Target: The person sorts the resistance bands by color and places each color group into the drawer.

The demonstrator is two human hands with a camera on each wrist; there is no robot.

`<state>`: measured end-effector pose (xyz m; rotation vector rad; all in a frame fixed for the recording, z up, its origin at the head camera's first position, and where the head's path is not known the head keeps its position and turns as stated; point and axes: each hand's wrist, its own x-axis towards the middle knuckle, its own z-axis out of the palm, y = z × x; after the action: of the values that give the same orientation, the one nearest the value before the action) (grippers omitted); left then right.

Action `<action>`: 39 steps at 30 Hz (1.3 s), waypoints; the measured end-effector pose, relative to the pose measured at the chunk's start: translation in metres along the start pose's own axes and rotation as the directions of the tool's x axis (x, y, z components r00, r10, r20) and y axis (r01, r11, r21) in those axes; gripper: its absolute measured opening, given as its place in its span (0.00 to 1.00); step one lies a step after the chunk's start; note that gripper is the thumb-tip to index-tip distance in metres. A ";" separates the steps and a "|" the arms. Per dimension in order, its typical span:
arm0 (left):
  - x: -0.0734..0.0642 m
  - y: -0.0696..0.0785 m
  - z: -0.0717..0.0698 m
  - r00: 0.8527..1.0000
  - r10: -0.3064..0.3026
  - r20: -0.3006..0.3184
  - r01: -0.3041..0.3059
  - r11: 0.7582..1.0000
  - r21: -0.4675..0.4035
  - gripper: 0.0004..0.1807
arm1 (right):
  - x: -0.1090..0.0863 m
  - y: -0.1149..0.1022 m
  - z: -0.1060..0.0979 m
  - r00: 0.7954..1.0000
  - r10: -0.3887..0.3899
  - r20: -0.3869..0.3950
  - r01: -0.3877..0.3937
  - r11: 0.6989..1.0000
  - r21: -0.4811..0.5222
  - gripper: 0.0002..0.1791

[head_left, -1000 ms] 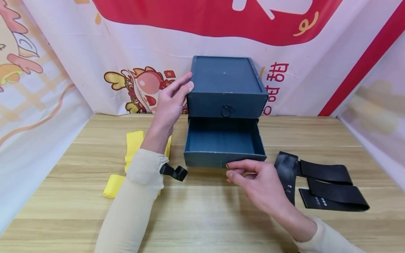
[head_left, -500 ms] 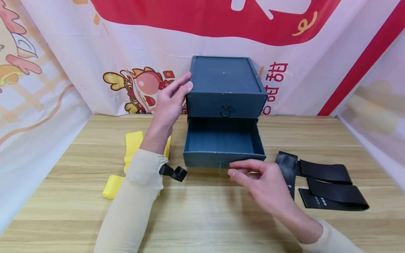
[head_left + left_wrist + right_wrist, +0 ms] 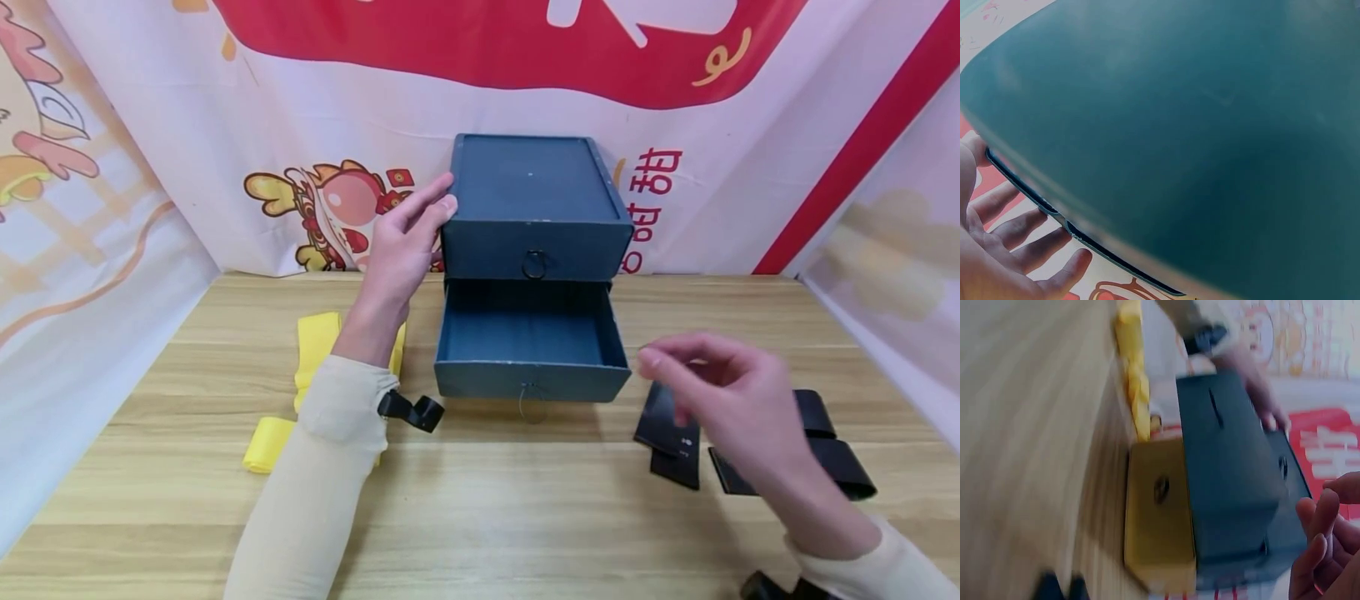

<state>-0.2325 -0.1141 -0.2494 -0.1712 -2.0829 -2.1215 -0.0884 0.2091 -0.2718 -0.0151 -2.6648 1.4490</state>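
Note:
A dark blue drawer box (image 3: 538, 179) stands at the back of the table, its middle drawer (image 3: 525, 379) pulled well out and bare inside. My left hand (image 3: 405, 233) rests its fingers and thumb along the box's left side; in the left wrist view those fingers (image 3: 1022, 228) lie fairly straight at its edge. My right hand (image 3: 731, 400) hovers to the right of the drawer, fingers loosely bent around nothing. Thin ring pulls hang on the fronts. The right wrist view shows a tan bottom drawer (image 3: 1159, 531) beneath the blue one.
Left of the box lie folded yellow bands (image 3: 315, 346), partly hidden by my left forearm. Folded black bands (image 3: 671, 437) with small white print lie at the right, partly behind my right hand. A printed cloth (image 3: 360, 100) hangs directly behind the box.
My right hand has let go of the middle drawer's ring pull and moved right, away from the drawer. The drawer stays pulled out and my left hand keeps its place.

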 end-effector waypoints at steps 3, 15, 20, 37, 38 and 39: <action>0.000 0.000 -0.001 1.000 0.002 -0.003 -0.002 1.000 0.003 0.23 | 0.019 0.017 -0.016 0.997 -0.052 -0.063 0.050 0.998 -0.024 0.20; 0.001 0.001 -0.001 1.000 0.003 0.005 -0.003 1.000 -0.005 0.24 | 0.081 0.091 -0.044 0.989 0.141 0.042 -0.124 0.952 -0.278 0.31; 0.001 0.000 0.000 1.000 -0.001 0.013 0.001 1.000 -0.012 0.24 | 0.092 0.112 -0.048 0.959 0.245 0.143 -0.191 0.930 -0.313 0.36; -0.002 0.001 0.001 1.000 0.007 0.008 -0.008 1.000 0.007 0.24 | 0.095 0.123 -0.056 0.900 0.310 0.306 -0.163 0.892 -0.422 0.45; -0.002 0.001 0.000 1.000 0.007 0.006 -0.007 1.000 0.007 0.24 | 0.095 0.122 -0.055 0.899 0.307 0.312 -0.161 0.894 -0.419 0.45; -0.002 0.001 0.000 1.000 0.006 0.005 -0.006 1.000 0.007 0.24 | 0.094 0.122 -0.055 0.899 0.302 0.316 -0.157 0.898 -0.412 0.45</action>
<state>-0.2303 -0.1139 -0.2486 -0.1826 -2.0902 -2.1118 -0.1819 0.3272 -0.3356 -0.1065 -3.3270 1.0457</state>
